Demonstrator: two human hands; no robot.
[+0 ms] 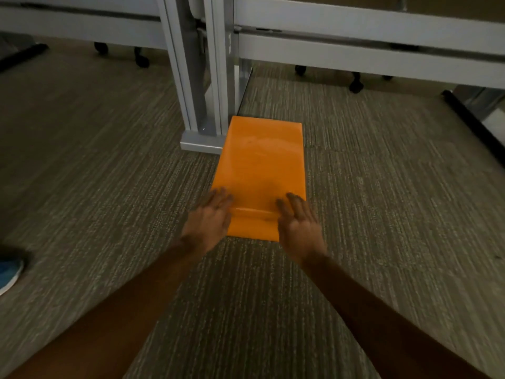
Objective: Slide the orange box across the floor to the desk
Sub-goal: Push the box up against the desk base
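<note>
A person's left hand (209,217) and right hand (297,225) rest flat, each grip spread, on the near end of the orange box (261,170) on the carpeted floor (109,160). The box's far left corner lies just beside the desk (355,20) leg's foot (200,142), so the slide looks nearly done.

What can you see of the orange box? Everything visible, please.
The orange box is a flat, glossy, plain rectangular carton lying on the carpet, long axis pointing away from the person. Its far left corner sits beside the grey desk leg foot. The left hand and right hand press flat and open on its near end.
</note>
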